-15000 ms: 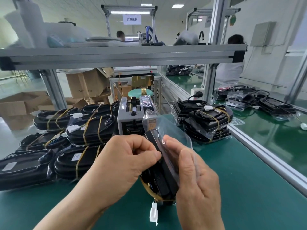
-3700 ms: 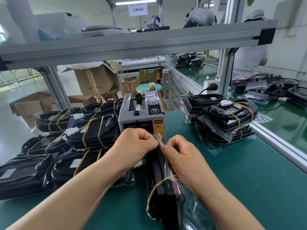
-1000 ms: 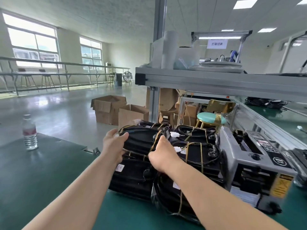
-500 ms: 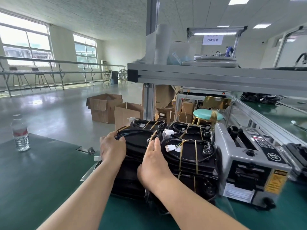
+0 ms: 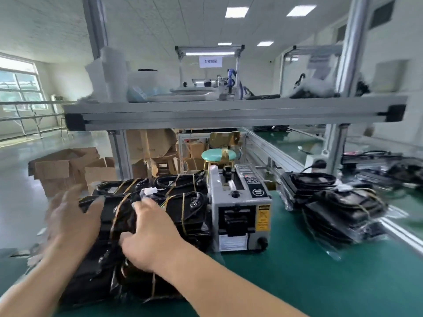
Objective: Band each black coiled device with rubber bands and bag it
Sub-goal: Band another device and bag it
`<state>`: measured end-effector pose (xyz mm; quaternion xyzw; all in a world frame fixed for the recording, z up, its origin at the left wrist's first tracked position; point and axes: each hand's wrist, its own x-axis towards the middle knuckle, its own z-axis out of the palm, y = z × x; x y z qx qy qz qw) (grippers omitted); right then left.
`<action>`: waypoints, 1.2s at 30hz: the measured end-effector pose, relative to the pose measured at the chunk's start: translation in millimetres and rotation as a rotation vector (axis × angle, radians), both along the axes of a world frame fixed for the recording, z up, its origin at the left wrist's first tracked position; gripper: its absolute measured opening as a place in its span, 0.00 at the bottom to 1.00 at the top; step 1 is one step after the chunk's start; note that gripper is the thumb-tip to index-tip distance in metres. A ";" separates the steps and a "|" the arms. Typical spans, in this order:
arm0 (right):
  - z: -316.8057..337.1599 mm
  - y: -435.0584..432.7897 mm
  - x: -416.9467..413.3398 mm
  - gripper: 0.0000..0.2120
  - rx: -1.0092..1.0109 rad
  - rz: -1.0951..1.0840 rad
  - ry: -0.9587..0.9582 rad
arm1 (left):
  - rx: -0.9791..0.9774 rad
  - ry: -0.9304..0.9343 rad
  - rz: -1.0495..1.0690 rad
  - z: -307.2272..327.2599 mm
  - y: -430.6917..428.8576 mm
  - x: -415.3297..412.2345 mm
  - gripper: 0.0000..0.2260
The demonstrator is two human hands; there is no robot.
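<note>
Since a moment ago my left hand (image 5: 71, 223) has lifted off, fingers spread, while my right hand (image 5: 152, 234) rests flat-fingered on the bagged device (image 5: 112, 213) atop the stack (image 5: 185, 207) at the worktop's (image 5: 297, 282) left edge — the right-hand pile (image 5: 343, 209), likely next, lies nearer that hand.

1. Hanging white sign (image 5: 210, 61) under the far light frame: four blue Chinese characters, soft with blur, seemingly 灯罩组装.
2. Tape dispenser (image 5: 240, 209), right side of the front: yellow caution label (image 5: 263, 218) with a black warning triangle above fine black lines, too small to read.
3. Same dispenser, black top panel (image 5: 251, 180): red and white print, illegible; just below, a round white logo (image 5: 258, 192), a ring round a blocky mark.
4. Same dispenser, low on the front: white sticker (image 5: 232, 242) with rows of grey print, not readable.
5. Bagged black coiled device (image 5: 121, 187) at the back of the left pile: pale sticker, blurred past reading.
</note>
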<state>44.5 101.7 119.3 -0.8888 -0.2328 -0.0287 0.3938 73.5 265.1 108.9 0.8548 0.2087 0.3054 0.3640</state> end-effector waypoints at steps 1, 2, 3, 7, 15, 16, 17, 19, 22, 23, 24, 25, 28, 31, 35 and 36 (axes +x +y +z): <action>3.8 -17.0 -4.1 0.27 0.024 -0.018 -0.037 | 0.007 -0.032 -0.074 8.5 -18.4 -3.8 0.25; 7.3 -36.2 -7.1 0.26 0.048 -0.044 -0.067 | 0.018 -0.068 -0.146 15.6 -38.6 -7.0 0.26; 11.5 -57.8 -10.5 0.24 0.071 -0.076 -0.084 | 0.047 -0.102 -0.211 22.6 -61.6 -11.6 0.25; 25.7 -153.9 -21.5 0.18 0.181 -0.261 -0.098 | 0.190 -0.210 -0.451 34.5 -158.6 -24.4 0.21; 6.3 -350.7 -11.5 0.17 0.245 -0.800 -0.166 | 0.302 -0.190 -0.927 15.6 -339.0 0.9 0.27; 1.0 -370.7 -6.1 0.16 0.276 -0.866 -0.157 | 0.320 -0.160 -0.953 13.6 -356.2 7.8 0.28; -5.0 -389.7 -0.6 0.15 0.340 -0.930 -0.134 | 0.340 -0.124 -0.974 11.5 -372.1 14.9 0.30; -17.3 -421.9 11.9 0.14 0.551 -1.035 -0.036 | 0.372 -0.047 -1.003 7.3 -400.1 29.1 0.33; -35.1 -453.1 29.0 0.21 0.916 -1.172 0.158 | 0.425 0.078 -1.020 -0.7 -432.2 48.1 0.37; -41.8 -459.1 35.0 0.24 1.002 -1.222 0.206 | 0.440 0.118 -1.026 -3.4 -440.2 53.3 0.38; -49.0 -463.5 40.4 0.30 1.086 -1.275 0.228 | 0.446 0.155 -1.031 -6.1 -446.8 57.9 0.39; -57.6 -466.7 46.7 0.36 1.176 -1.324 0.217 | 0.446 0.187 -1.038 -8.8 -452.3 61.8 0.41; -73.6 -463.6 60.6 0.46 1.361 -1.301 0.234 | 0.425 0.255 -1.054 -16.3 -462.9 70.5 0.43; -71.7 -462.8 68.4 0.39 1.384 -1.086 0.348 | 0.409 0.287 -1.058 -23.1 -467.3 74.2 0.41; -53.1 -460.0 74.5 0.25 1.250 -0.835 0.471 | 0.380 0.254 -1.088 -32.3 -465.7 76.1 0.38; -50.2 -458.4 76.6 0.22 1.252 -0.838 0.469 | 0.358 0.246 -1.097 -34.0 -464.3 75.3 0.37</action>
